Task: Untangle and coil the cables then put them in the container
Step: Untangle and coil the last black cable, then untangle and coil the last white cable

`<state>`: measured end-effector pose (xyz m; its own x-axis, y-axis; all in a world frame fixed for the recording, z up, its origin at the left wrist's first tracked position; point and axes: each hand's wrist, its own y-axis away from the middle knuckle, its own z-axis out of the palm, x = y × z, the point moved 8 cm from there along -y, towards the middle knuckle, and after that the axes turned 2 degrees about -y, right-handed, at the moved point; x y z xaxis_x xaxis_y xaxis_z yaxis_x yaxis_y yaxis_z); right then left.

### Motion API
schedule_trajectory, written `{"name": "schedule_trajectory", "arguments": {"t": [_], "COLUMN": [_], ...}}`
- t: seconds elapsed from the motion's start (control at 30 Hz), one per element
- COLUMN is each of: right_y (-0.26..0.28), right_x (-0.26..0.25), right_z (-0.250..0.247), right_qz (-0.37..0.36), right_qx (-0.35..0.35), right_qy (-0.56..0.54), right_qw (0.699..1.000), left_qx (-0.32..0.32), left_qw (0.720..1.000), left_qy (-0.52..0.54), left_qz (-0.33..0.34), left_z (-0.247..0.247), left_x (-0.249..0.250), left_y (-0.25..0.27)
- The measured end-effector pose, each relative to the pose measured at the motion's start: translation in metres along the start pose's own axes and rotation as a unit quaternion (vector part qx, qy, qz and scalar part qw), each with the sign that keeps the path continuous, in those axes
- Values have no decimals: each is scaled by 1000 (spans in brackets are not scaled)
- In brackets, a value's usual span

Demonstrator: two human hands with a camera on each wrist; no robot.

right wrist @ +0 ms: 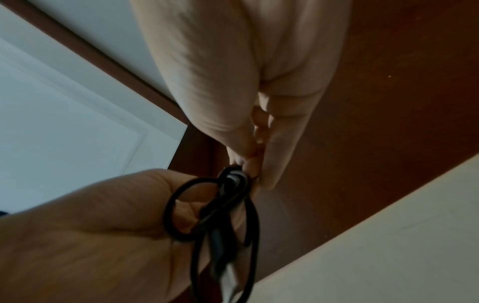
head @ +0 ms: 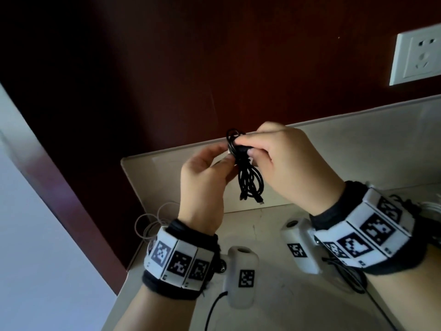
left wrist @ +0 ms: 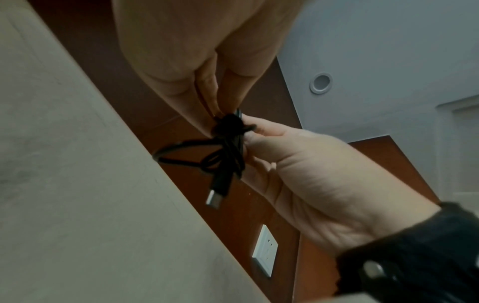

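- In the head view both hands are raised above the desk (head: 274,225), meeting at a bundle of black cable (head: 248,177).
- The left hand (head: 205,182) pinches the bundle near its top between thumb and fingertips, palm turned toward the right hand.
- The right hand (head: 293,163) closes thumb and fingers over the top of the bundle from above, knuckles up.
- The cable's loops hang down between the two hands, with its plug ends at the bottom.
- Only the head view shows loose white cable (head: 155,223) lying on the desk just left of the left wrist, and a wall socket (head: 415,58) well up and right of the right hand.
- The left wrist view shows one plug (left wrist: 217,192) dangling with a metal tip below the pinch.
- The right wrist view shows a round loop (right wrist: 186,209) standing out against the left hand's fingers.
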<state>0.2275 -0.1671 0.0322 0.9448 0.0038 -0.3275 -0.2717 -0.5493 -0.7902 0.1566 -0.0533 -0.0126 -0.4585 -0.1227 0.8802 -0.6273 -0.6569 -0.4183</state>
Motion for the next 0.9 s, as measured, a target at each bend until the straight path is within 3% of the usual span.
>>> {"name": "schedule_trajectory", "arguments": {"t": [0.17,0.3,0.43,0.57,0.73,0.83,0.9], "right_y": [-1,1,0,3,19,32,47], "right_x": [10,19,18,29,48,59,68], "right_z": [-11,-19,-9,9,0,-15,-27], "right_qz": [42,72,55,128,270,302,345], "right_qx": [27,85,43,-22,-55,-129,-149], "right_qy": [-49,-100,-58,-79,-214,-261,-336], "right_qw": [998,989,996,988,937,908,864], "left_qx": [-21,-51,-62,-10,-9,-76,-132], "left_qw": [991,990,986,992,983,971,963], "left_qy": [-118,-116,-142,-124,-173,-218,-230], "left_qz": [66,61,57,35,59,55,50], "left_z": [3,3,6,3,12,35,56], "left_x": [13,16,9,0,0,-4,-8], "left_y": [0,-2,-3,-4,1,7,12]}}
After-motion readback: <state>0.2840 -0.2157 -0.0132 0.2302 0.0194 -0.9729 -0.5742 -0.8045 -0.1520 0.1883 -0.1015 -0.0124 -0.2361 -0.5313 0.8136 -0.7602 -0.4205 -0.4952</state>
